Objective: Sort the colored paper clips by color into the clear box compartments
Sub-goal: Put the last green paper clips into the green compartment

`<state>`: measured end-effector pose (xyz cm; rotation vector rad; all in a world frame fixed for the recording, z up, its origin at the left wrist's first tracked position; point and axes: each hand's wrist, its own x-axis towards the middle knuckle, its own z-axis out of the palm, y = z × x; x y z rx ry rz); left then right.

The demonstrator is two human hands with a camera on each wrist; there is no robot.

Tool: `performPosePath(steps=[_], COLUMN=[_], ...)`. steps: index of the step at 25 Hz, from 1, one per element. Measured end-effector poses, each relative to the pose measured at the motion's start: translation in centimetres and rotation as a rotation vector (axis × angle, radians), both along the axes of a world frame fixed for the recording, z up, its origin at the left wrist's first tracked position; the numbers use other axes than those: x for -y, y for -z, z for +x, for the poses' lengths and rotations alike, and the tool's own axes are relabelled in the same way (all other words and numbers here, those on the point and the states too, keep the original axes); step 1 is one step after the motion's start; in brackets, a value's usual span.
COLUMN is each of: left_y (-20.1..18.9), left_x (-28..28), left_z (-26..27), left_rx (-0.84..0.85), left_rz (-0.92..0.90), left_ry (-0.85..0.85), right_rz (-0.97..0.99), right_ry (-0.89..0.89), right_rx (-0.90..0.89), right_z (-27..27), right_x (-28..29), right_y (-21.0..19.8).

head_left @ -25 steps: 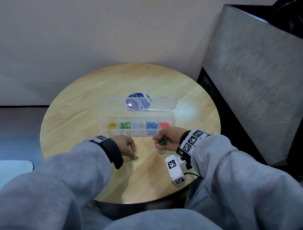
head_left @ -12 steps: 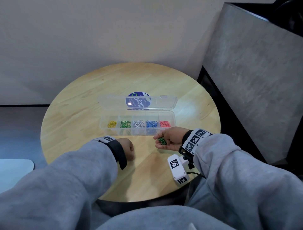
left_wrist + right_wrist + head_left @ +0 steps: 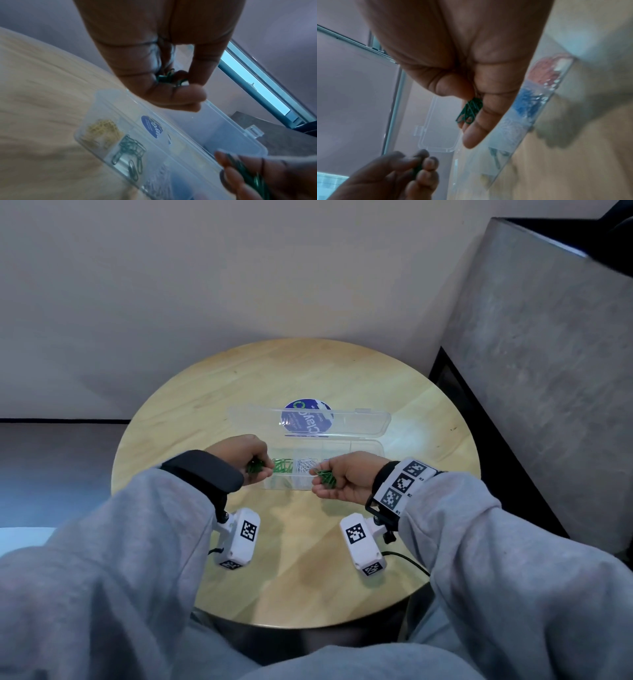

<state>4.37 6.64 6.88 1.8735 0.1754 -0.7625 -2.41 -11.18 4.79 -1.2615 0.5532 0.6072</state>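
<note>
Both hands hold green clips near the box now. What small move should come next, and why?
Probably the left hand should let its green clips fall into the green compartment. It hangs at the left part of the box, next to that compartment, which already holds green clips between the yellow and the white ones. The right hand holds more green clips and could follow.

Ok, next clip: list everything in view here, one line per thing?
table: one, round, light wood, by the wall
box: one, clear, open on the table
lid: one, clear, blue sticker, folded back behind the box
yellow clips: pile, end compartment
green clips: pile, next compartment
white clips: pile, middle compartment
blue clips: pile, next compartment
red clips: pile, far end
left hand: holds green clips over the box
right hand: holds green clips
</note>
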Motion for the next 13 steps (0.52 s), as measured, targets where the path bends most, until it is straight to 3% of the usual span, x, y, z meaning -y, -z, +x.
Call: performPosePath(steps=[4,8,13], left_y=[0.8,2.2,3.0], left_x=[0.1,0.9,1.8], left_z=[1.7,3.3,4.4], left_rx=[0.022,0.026,0.020], left_rz=[0.066,-0.035,-0.036], left_ry=[-0.015,-0.008,0.030], right_rz=[-0.025,-0.077,-0.078], right_ry=[0.084,0.148,0.098], right_rx=[0.045,0.011,0.031], right_z=[3.0,5.6,6.7], right_x=[-1.7,-2.5,-3.3], right_y=[-0.6,0.2,0.7])
